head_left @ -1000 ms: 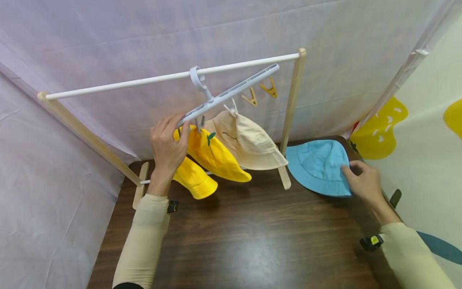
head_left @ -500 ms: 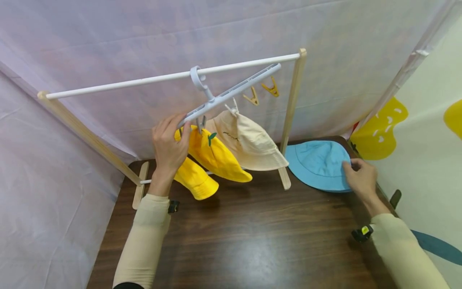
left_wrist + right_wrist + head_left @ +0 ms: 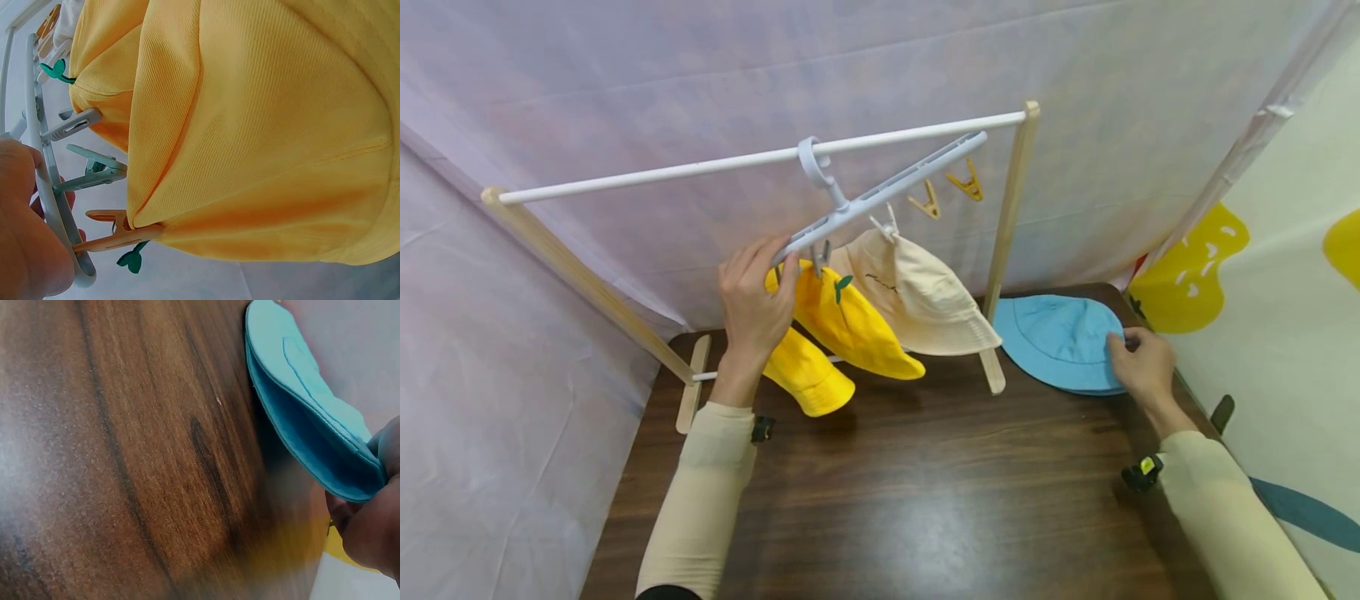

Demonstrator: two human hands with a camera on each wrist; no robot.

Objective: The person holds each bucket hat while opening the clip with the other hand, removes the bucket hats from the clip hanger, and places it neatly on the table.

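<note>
My left hand [image 3: 754,296] grips the near end of a pale blue clip hanger [image 3: 887,190], which hooks over the white rail of a rack. From its clips hang a yellow bucket hat [image 3: 811,375], a second yellow hat with a green sprout [image 3: 857,329] and a cream bucket hat [image 3: 917,292]. In the left wrist view an orange clip [image 3: 119,236] bites the nearest yellow hat. At the table's right side my right hand [image 3: 1142,367] pinches the edge of a light blue bucket hat [image 3: 1060,337], its brim folded flat in the right wrist view.
Two yellowish clips, one beige [image 3: 927,200] and one mustard [image 3: 967,181], hang from the hanger's far end with nothing in them. The rack's wooden post [image 3: 1011,217] stands between the cream hat and the blue hat. White curtains [image 3: 880,67] close off the back of the dark wooden table [image 3: 925,500].
My right hand has shifted slightly left and up with the blue hat's edge, and the hat looks flatter. The left hand and hanger have barely moved.
</note>
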